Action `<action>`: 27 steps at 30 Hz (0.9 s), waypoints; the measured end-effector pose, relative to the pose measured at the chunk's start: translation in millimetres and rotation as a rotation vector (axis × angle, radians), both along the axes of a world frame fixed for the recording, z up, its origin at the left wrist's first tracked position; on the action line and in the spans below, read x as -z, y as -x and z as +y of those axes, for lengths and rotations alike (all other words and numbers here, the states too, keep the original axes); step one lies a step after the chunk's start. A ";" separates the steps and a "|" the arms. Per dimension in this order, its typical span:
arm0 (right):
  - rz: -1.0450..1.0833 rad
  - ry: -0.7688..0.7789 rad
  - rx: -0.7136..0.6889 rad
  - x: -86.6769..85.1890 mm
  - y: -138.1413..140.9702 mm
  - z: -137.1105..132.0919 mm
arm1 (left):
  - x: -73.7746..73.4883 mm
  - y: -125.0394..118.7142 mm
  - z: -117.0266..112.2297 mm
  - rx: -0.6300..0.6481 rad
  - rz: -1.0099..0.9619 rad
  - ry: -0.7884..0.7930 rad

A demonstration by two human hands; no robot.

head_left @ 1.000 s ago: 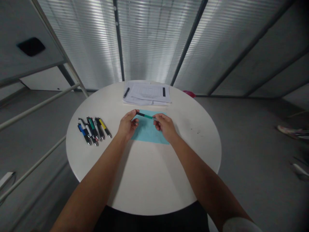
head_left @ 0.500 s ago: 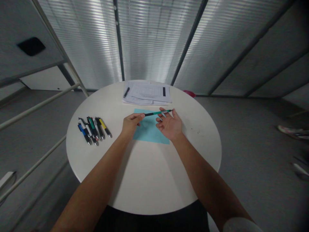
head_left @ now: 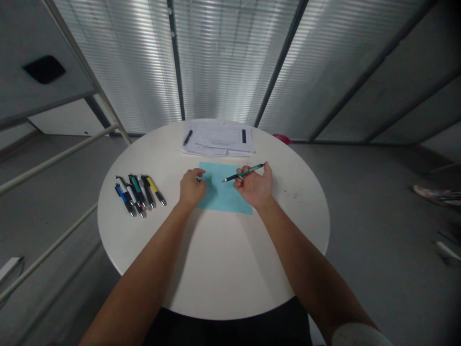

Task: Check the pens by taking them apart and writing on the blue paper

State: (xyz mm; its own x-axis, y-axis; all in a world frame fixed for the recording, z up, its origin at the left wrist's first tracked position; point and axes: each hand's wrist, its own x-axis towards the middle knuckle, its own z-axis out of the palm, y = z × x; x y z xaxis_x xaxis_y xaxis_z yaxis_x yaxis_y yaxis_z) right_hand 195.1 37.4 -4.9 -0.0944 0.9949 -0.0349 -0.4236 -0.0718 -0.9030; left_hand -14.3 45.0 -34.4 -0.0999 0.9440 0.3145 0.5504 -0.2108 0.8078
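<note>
My right hand is closed round a green and black pen, which points left over a light blue sheet of paper on the round white table. At the sheet's left edge my left hand rests with its fingers curled, and nothing shows in it. A row of several pens in blue, green, white, black and yellow lies to the left of my left hand.
A stack of white printed papers with a dark pen on it lies at the table's far edge. A red object peeks out behind the table. Metal rails run at the left. Someone's shoe is at the far right.
My left hand has let go of the green pen and dropped to the blue sheet's edge. The right hand has closed on the pen and turned its tip left.
</note>
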 end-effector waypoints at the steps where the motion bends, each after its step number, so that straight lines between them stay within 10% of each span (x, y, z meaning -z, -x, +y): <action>1: -0.010 -0.004 0.007 0.7 0.2 0.8 | 1.6 1.5 0.8 -0.005 0.093 0.030; 17: 0.100 0.024 0.143 -2.2 8.4 3.5 | 2.9 2.9 1.3 0.051 0.306 0.078; 27: -0.334 -0.023 0.174 11.8 18.6 2.3 | 0.9 1.9 0.3 0.049 0.345 0.093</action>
State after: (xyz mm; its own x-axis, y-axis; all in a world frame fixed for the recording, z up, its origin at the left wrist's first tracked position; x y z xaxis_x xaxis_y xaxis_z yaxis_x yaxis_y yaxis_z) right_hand 176.4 39.6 -16.7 0.0885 0.9960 -0.0122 -0.1091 -0.0025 -0.9940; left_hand -16.2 45.3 -35.3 0.0428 0.9713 0.2340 0.7852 -0.1775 0.5933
